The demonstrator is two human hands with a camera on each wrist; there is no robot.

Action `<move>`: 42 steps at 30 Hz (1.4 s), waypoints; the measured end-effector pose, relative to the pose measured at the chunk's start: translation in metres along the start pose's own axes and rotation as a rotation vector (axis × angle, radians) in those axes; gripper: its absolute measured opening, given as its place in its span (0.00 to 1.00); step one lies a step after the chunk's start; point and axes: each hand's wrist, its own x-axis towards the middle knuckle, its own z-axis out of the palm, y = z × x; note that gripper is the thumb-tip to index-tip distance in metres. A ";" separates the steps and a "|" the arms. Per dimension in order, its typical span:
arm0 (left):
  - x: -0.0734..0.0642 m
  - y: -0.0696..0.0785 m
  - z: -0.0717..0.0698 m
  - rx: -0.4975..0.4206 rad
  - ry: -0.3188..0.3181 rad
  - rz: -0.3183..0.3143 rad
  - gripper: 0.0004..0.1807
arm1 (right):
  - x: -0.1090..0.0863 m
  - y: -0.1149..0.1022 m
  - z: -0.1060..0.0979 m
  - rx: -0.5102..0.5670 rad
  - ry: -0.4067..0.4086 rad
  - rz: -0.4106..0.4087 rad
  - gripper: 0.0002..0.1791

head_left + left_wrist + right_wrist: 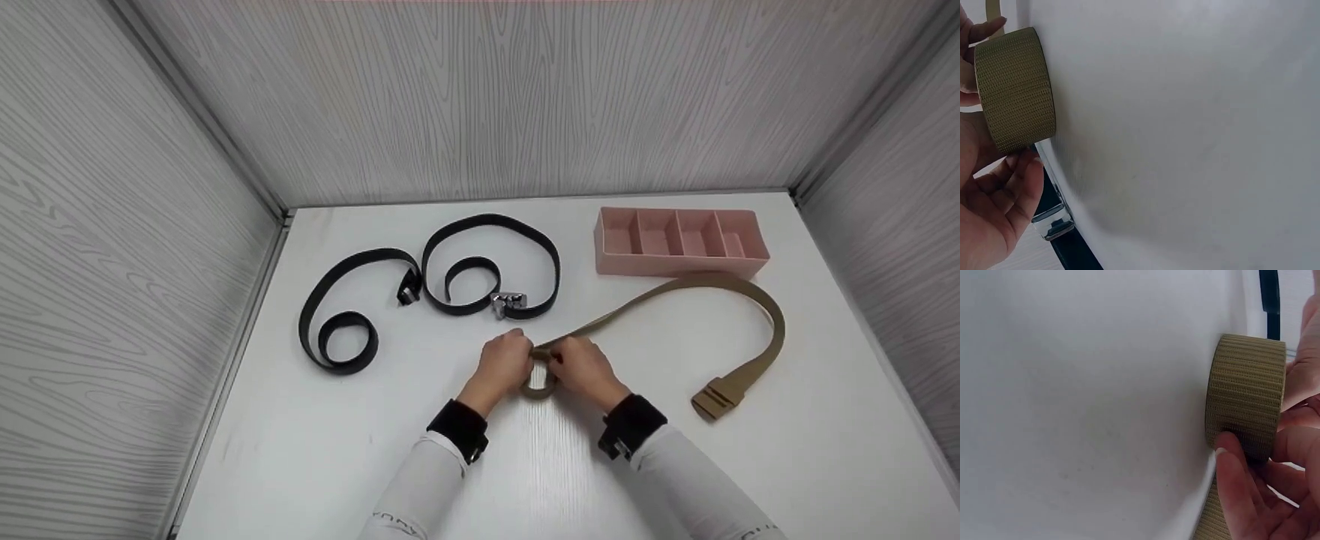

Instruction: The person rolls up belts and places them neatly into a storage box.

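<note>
A khaki webbing belt [771,315] stands on edge on the white table, one end wound into a small coil [538,393] between the hands. My left hand [507,363] holds the coil from its left side, fingers curled at its edge. From the other side my right hand [586,367] grips it where the loose strap leaves the roll. The ribbed outer face of the coil [1016,90] fills the gap between both hands in the left wrist view. In the right wrist view a right fingertip presses on the coil [1246,391]. The belt's plastic buckle [714,399] lies at the far right end.
A black belt [309,315] with a dark buckle lies partly coiled at the left. Beside it another black belt [556,262] curves round to a silver buckle [510,301]. A pink four-compartment box [675,265] stands at the back right, close behind the khaki strap. Panels enclose the table.
</note>
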 end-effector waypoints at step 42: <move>-0.016 -0.036 -0.006 -0.023 0.090 -0.199 0.02 | -0.018 0.065 -0.064 -0.052 -0.044 0.217 0.21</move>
